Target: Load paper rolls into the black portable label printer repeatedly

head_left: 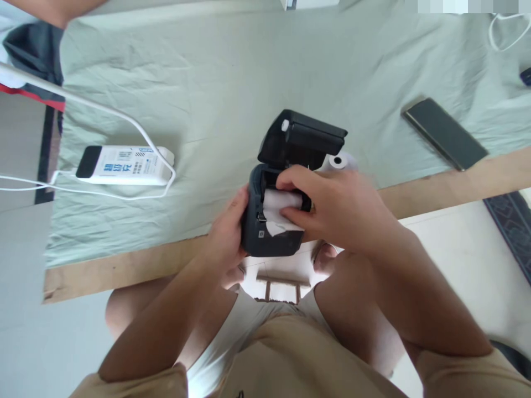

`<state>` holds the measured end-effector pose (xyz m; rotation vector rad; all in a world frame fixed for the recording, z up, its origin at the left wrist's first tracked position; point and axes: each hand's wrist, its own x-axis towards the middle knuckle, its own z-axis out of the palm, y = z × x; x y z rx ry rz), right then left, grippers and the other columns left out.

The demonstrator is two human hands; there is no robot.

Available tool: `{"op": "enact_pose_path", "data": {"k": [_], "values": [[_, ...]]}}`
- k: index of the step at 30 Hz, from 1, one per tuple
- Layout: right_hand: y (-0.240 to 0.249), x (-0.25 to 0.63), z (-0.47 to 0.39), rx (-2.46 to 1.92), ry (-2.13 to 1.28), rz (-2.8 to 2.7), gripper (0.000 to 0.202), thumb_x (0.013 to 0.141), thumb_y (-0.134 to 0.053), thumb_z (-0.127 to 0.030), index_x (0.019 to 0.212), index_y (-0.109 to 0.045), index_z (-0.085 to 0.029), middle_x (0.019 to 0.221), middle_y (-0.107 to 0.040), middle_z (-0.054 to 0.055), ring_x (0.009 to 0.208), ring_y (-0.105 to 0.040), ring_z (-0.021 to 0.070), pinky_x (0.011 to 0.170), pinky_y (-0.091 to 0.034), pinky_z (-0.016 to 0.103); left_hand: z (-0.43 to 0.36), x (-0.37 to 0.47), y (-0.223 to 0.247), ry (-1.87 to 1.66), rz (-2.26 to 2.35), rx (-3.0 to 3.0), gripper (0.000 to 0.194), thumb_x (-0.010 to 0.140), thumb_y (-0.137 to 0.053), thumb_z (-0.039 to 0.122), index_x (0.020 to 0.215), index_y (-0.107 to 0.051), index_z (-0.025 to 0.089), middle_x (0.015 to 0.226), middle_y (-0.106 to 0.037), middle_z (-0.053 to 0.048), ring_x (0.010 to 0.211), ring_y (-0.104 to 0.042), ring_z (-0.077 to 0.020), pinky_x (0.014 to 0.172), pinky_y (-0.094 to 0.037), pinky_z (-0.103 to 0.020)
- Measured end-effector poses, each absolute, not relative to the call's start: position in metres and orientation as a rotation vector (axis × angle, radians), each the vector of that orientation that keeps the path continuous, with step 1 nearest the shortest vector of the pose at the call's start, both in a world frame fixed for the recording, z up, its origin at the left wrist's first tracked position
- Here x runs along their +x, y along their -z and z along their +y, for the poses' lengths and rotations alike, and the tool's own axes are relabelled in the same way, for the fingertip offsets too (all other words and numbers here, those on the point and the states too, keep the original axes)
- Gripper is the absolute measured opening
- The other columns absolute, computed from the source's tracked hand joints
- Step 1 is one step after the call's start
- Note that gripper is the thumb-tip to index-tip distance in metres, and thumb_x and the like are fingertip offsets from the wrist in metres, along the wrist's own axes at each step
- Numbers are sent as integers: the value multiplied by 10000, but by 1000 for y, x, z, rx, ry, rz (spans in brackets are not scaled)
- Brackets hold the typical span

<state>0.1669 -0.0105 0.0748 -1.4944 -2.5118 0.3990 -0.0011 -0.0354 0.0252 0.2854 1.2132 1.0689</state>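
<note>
Here: dark printer [271, 244] open, paper roll [276, 202] between finger and thumb

Printer held just over the near wooden edge [124, 261] of the bench [207, 99], which is spread with pale green cloth. Compartment faces up. Lid [309, 121] swung back on the printer's far side, small white knob [285, 125] at its left end. Paper roll sits in the compartment, its loose end ragged, lying over the printer's near part.

Left hand [224, 232]: grip clamped on the printer's left side. Right hand [342, 207]: reaches in from the printer's right, grip closed on the paper roll, thumb laid on the paper; other fingers partly hidden.

Second roll [350, 162], white with a dark core, just right of the printer's lid, partly covered by the right hand. Farther right of the printer, well apart: dark phone [446, 132], lying flat.

Left of the printer, well apart: white power bank [128, 178], blue lettering, dark far-left end; white cable [110, 110] looped across the end nearest the printer.

Well beyond the printer: white object [317, 3], cut off by the view. Beyond and far left of the printer, part of another person's arm [58, 8].
</note>
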Motion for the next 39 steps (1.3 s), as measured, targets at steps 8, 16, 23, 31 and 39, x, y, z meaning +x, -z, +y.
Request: {"op": "enact_pose_path", "data": {"k": [8,16,23,31,39], "values": [[-64,235,16,-1204,-639,-1407,250,862,-540,-437,1059,-629,-313,907,-609,57,616,-528,184,465,-382,341,-30,-2,-25,-1059,1083,260,320,1034,-496,429,923,-694,203,694,-709,25,615,-681,-136,657,-551,-247],[4,280,54,-1567,-450,-1548,226,738,-788,-339,866,-614,-273,828,-661,24,711,-602,169,716,-529,389,-31,0,-29,-1095,1073,229,391,1062,-436,384,825,-683,194,674,-707,22,570,-670,-126,611,-571,-251],[2,282,47,-1701,-187,-1745,496,756,-771,-238,1220,-602,-284,1084,-736,88,999,-670,281,908,-513,482,-31,0,-26,-1089,1104,278,365,1049,-428,399,855,-667,202,683,-712,1,814,-772,-205,835,-625,-345],[-11,229,9,-1340,-25,-1977,334,903,-663,-352,1214,-617,-240,1117,-673,110,1058,-660,282,892,-554,466,-32,-1,-24,-1086,1121,289,360,1035,-473,425,890,-716,202,721,-747,12,674,-727,-149,680,-597,-249],[3,226,20,-1489,-256,-1870,437,809,-717,-239,1230,-600,-270,966,-657,42,885,-660,228,833,-570,425,-31,0,-25,-1078,1142,293,358,1034,-462,439,903,-700,206,722,-731,10,669,-725,-159,705,-595,-270]]}}
